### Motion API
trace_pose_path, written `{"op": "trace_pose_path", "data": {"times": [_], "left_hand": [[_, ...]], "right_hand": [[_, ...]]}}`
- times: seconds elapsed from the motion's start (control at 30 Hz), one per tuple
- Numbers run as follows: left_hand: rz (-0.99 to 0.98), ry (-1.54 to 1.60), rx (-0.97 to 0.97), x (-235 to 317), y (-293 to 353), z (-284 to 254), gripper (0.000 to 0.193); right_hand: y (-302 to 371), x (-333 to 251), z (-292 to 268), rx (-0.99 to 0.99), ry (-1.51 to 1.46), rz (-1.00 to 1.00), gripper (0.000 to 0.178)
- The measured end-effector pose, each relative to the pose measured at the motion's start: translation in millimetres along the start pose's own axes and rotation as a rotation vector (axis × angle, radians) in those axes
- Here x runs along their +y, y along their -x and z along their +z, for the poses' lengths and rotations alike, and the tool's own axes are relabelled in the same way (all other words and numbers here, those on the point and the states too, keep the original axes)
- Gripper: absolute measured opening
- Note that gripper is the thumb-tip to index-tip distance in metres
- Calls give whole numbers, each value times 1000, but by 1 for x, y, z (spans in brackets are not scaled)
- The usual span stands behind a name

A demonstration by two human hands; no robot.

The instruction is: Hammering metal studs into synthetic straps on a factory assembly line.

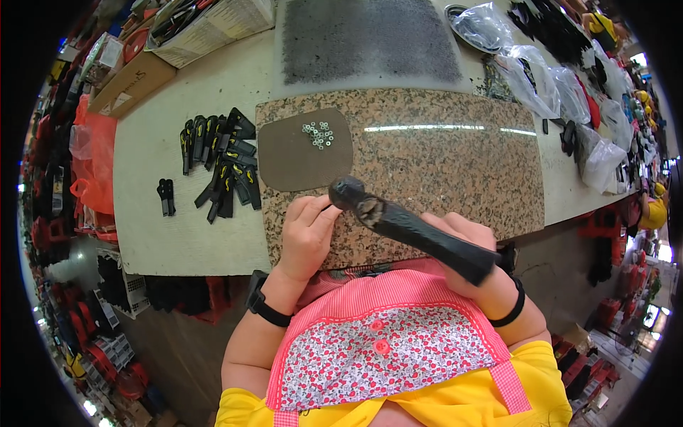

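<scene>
In my right hand (464, 231) is a black hammer (427, 238), its thick handle slanting across and hiding part of the fingers. The rounded head of the hammer points left, over the granite slab, beside the fingertips of my left hand (307, 235). My left thumb and fingers are pinched together near the slab's front edge; what they hold is hidden under the hammer head. Just beyond that hand lies a brown rounded pad (295, 160), with a small heap of metal nuts (319, 134) on it.
Left of the granite slab (441, 171), black and yellow handle-like parts (224, 160) lie piled, with two black pieces (166, 197) apart from them. A cardboard box (133, 84) stands at far left. Clear plastic bags (526, 78) crowd the far right. A dark-stained board (370, 43) lies behind.
</scene>
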State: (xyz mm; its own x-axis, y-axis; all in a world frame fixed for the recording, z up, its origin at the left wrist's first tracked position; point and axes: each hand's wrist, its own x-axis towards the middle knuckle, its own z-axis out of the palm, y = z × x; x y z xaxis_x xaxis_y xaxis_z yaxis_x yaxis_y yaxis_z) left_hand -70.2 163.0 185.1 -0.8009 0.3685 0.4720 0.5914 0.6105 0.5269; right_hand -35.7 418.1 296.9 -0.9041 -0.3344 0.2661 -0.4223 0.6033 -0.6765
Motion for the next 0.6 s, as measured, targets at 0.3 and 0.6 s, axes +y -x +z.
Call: {"op": "trace_pose_path", "data": {"times": [0.3, 0.6], "left_hand": [[-23, 51, 0, -1, -4, 1, 25], [-278, 45, -84, -17, -50, -32, 26]], "right_hand": [[2, 14, 11, 45, -28, 45, 58], [12, 29, 24, -172, 239, 100, 52]]}}
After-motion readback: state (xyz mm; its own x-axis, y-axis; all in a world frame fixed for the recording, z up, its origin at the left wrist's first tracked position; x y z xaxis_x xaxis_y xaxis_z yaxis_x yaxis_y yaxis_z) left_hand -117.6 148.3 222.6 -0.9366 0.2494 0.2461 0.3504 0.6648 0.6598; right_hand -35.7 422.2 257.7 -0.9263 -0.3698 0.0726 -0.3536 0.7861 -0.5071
